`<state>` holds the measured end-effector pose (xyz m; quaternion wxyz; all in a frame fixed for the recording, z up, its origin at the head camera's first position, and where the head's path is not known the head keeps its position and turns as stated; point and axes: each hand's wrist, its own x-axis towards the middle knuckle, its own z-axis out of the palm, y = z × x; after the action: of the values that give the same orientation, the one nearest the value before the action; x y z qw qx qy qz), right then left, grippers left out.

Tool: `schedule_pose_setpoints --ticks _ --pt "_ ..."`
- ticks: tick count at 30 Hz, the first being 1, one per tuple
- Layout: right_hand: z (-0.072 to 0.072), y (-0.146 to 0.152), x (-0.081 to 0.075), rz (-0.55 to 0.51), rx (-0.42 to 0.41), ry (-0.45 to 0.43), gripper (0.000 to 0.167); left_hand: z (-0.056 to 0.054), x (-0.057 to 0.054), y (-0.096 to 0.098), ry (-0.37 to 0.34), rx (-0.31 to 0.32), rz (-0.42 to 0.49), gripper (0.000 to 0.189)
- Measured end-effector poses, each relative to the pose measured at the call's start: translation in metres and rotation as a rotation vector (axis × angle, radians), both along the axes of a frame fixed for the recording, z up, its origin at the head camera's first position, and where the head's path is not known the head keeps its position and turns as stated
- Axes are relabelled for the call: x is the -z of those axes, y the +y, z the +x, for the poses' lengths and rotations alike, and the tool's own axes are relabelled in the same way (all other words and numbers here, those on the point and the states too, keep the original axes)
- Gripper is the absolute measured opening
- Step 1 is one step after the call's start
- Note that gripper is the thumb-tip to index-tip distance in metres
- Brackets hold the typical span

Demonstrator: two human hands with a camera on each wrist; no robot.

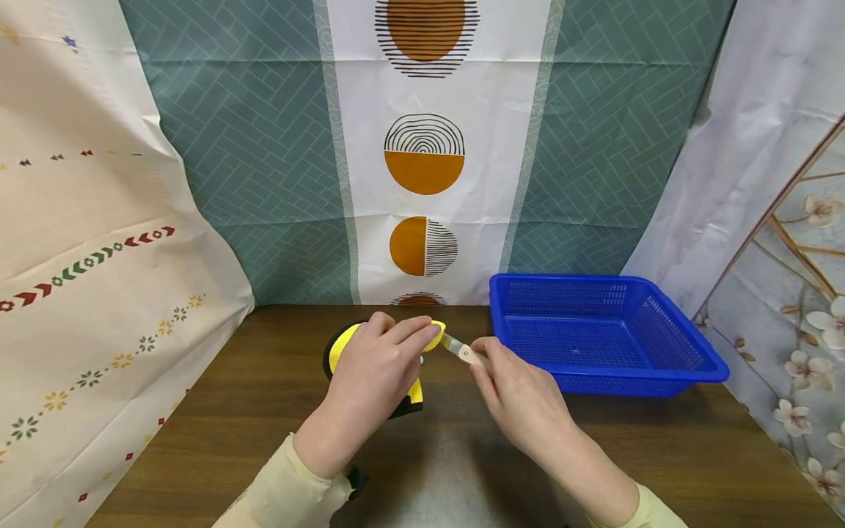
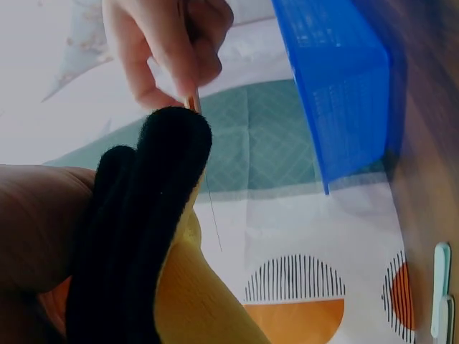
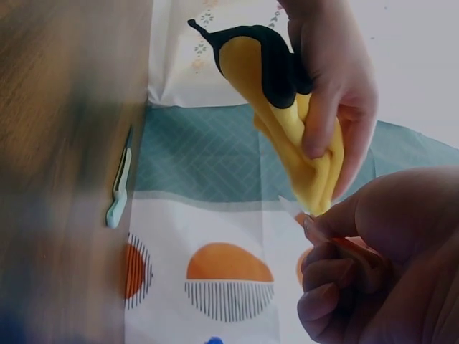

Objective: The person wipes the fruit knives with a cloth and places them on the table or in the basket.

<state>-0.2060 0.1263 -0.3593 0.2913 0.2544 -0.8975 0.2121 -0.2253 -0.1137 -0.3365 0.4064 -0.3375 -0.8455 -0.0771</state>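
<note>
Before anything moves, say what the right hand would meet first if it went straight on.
Most likely the yellow cloth in the left hand: the knife in the right hand points at it, though depth is unclear.

No legible text, labels or numbers.

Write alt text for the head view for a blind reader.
A person's left hand grips a yellow-and-black fabric piece; the right hand holds a small cream-handled blade close to the fabric's edge. A blue basket stands to the right on the brown table.
</note>
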Motion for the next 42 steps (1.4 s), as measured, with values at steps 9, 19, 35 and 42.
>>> schedule_pose_setpoints --ticks 9,19,35,42 --pt "0.001 -0.001 0.0 0.004 -0.01 -0.001 0.022 0.005 0.005 0.013 0.017 0.041 -0.028 0.041" --pt "0.001 -0.001 0.001 0.001 -0.014 0.002 0.021 0.007 0.007 0.017 -0.002 0.042 -0.045 0.041" --pt "0.001 0.0 0.001 0.01 -0.028 0.009 0.02 0.003 0.01 0.012 -0.012 0.006 -0.079 0.044" --pt "0.001 0.0 0.001 0.003 -0.033 0.01 0.019 0.002 0.009 0.009 -0.022 -0.008 -0.085 0.046"
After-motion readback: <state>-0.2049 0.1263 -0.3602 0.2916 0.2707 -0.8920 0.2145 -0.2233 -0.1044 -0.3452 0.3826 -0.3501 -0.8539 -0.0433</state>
